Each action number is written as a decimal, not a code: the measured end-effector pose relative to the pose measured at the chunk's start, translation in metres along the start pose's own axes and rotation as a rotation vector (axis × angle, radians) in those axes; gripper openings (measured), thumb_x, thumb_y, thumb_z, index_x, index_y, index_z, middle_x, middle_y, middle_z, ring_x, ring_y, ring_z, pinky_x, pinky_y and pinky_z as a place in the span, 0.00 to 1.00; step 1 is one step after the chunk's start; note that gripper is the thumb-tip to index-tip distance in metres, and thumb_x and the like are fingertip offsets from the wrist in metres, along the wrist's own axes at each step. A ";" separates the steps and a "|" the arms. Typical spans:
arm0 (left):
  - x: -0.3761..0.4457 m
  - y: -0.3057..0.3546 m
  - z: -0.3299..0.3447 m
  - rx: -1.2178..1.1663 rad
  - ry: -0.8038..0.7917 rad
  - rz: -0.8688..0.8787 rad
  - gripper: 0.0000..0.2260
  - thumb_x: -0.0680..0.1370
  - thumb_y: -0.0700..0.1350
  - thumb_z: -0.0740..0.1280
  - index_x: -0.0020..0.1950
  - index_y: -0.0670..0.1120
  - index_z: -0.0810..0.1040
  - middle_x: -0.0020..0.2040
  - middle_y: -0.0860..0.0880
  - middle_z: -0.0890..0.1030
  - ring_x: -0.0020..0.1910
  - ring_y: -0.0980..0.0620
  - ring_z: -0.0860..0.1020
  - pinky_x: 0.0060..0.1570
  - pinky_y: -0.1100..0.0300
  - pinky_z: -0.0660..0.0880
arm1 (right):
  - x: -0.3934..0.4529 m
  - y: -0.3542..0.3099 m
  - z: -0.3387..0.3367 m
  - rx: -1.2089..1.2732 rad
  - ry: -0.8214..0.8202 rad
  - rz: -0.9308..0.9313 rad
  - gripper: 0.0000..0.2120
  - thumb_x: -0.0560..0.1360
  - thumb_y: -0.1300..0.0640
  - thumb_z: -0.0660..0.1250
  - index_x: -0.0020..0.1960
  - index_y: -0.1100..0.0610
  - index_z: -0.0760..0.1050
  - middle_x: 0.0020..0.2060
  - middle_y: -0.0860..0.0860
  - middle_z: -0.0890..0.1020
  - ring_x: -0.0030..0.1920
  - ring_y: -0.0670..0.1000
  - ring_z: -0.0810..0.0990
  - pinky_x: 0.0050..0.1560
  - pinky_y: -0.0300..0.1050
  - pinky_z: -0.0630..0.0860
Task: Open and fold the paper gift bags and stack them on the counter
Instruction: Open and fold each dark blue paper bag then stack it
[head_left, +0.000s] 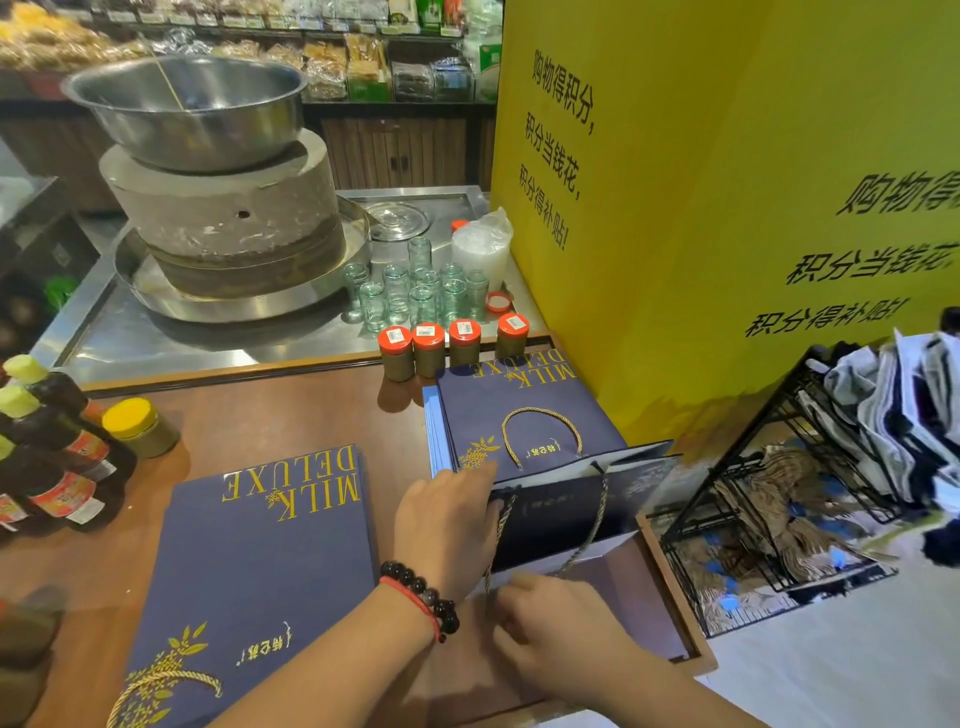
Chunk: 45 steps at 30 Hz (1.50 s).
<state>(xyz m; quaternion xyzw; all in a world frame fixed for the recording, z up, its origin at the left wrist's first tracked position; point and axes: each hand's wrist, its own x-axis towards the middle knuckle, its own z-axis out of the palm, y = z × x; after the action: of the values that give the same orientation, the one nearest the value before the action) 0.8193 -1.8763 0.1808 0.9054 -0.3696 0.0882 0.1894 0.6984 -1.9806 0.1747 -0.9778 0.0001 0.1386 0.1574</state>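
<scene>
Two stacks of flat navy "MILK DELUXE" gift bags are seen on the brown counter (270, 415): a near-left stack (260, 561) and a far stack (519, 415) by the yellow wall. How many bags each stack contains cannot be counted. A third, opened bag (566, 514) lies on its side at the counter's right edge, its mouth turned toward the far stack. The left hand (447, 525), with two bracelets at the wrist, is pressed flat against that bag's side. The right hand (550, 618) is curled at the bag's near edge beside a cord handle; its grasp is blurred and cannot be told. Four red-lidded jars (447, 351) stand in a row behind the far stack.
</scene>
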 end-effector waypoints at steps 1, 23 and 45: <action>0.000 0.000 -0.002 0.007 -0.027 0.009 0.05 0.72 0.49 0.70 0.45 0.50 0.77 0.32 0.53 0.76 0.33 0.46 0.75 0.29 0.58 0.63 | -0.002 0.002 -0.001 0.006 0.099 0.034 0.14 0.76 0.44 0.57 0.54 0.49 0.75 0.50 0.47 0.76 0.51 0.52 0.77 0.43 0.46 0.72; -0.070 0.032 -0.005 -0.042 -0.209 0.202 0.11 0.73 0.40 0.62 0.51 0.54 0.75 0.42 0.55 0.80 0.40 0.50 0.79 0.31 0.60 0.69 | -0.045 0.085 -0.002 -0.269 0.549 0.022 0.07 0.69 0.55 0.64 0.41 0.50 0.81 0.34 0.45 0.82 0.35 0.53 0.81 0.30 0.44 0.72; -0.230 0.096 0.255 0.082 -0.379 -0.263 0.33 0.60 0.40 0.73 0.66 0.46 0.76 0.69 0.43 0.73 0.68 0.42 0.72 0.66 0.46 0.63 | -0.091 0.149 0.269 -0.227 0.157 0.052 0.34 0.65 0.53 0.72 0.71 0.55 0.71 0.72 0.58 0.69 0.72 0.60 0.68 0.69 0.61 0.64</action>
<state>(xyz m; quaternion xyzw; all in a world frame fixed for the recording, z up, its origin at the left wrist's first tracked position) 0.5930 -1.8974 -0.0944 0.9531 -0.2735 -0.0939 0.0895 0.5311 -2.0436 -0.0922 -0.9968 0.0223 0.0648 0.0415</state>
